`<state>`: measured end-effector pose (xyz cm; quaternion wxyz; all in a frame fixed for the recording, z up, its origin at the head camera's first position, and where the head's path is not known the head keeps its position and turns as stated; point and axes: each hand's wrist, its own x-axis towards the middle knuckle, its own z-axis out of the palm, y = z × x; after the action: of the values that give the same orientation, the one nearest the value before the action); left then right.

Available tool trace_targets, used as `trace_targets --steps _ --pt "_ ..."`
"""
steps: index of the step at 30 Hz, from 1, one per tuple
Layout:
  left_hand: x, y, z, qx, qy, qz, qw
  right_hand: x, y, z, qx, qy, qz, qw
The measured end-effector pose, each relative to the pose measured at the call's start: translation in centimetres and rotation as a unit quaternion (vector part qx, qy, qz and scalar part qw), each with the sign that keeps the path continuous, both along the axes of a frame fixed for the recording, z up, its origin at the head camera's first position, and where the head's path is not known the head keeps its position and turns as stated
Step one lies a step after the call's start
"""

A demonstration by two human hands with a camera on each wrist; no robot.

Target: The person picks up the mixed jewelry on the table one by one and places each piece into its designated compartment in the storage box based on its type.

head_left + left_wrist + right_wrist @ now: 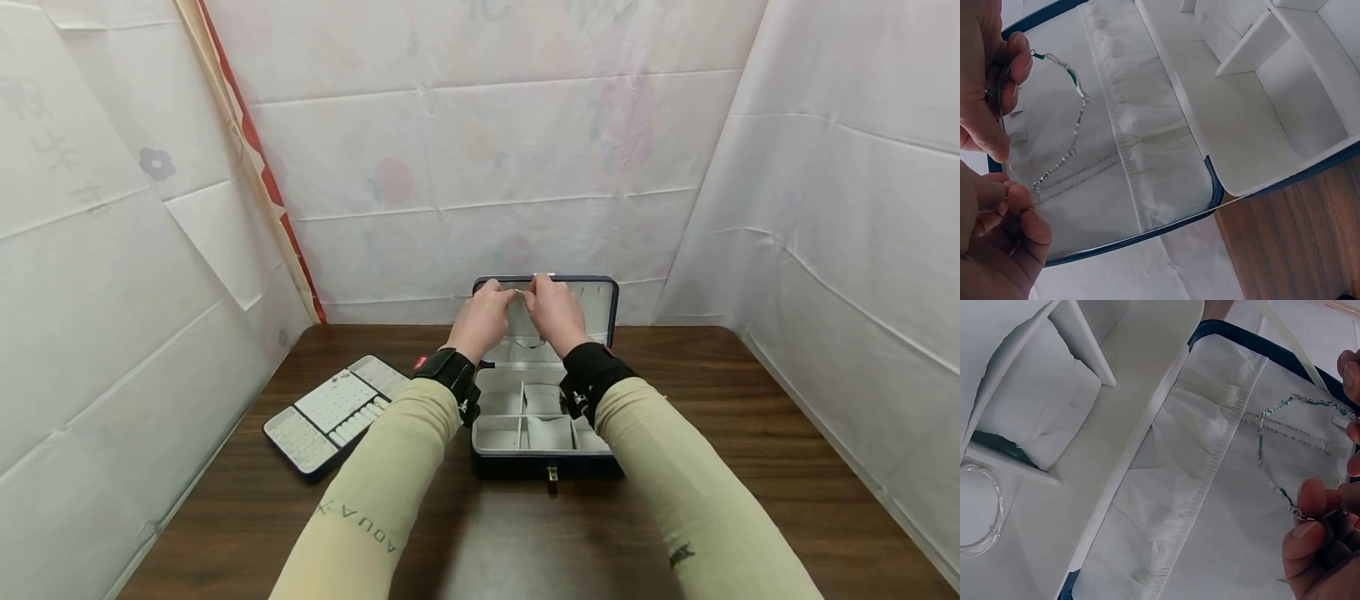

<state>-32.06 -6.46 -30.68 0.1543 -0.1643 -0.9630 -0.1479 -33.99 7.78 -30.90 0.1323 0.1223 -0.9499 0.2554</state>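
My left hand (480,323) and right hand (557,317) meet in front of the raised lid (598,304) of a dark blue jewellery box (510,467). Between them hangs a silver bracelet (1077,128) with green parts, curving down in a loop. Finger and thumb of the left hand pinch one end; those of the right pinch the other. Behind it, a thin silver chain (1297,435) hangs along the lid lining, its lower part inside a gathered white pocket (1191,425). The fingers partly hide the bracelet's ends.
White compartments in the box hold cushions (550,433), and a silver bangle (1000,515) lies in one. A jewellery tray (307,437) with ring rolls and small sections sits on the wooden table (720,467) at left. White sheets (487,150) surround the table.
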Motion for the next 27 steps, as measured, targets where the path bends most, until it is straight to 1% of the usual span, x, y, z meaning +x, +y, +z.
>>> trace_targets --steps 4,12,19,23,27 --pt "-0.26 0.17 -0.11 -0.005 -0.006 0.006 1.0 -0.13 -0.01 0.1 0.011 0.012 -0.006 0.9999" --pt "-0.65 0.34 -0.27 0.002 -0.039 0.017 0.9991 -0.11 -0.26 0.15 0.029 0.037 -0.004 0.9989" --pt "-0.8 0.49 -0.4 -0.005 -0.064 0.013 0.9979 -0.21 -0.55 -0.07 0.057 0.045 -0.02 0.9971" --pt "-0.85 0.52 -0.47 -0.01 -0.065 0.012 0.9978 -0.19 -0.59 -0.09 0.068 0.042 -0.025 0.9965" --pt "-0.84 0.49 -0.41 -0.006 -0.064 0.012 0.9979 -0.15 -0.62 -0.03 0.061 0.042 -0.026 0.9969"
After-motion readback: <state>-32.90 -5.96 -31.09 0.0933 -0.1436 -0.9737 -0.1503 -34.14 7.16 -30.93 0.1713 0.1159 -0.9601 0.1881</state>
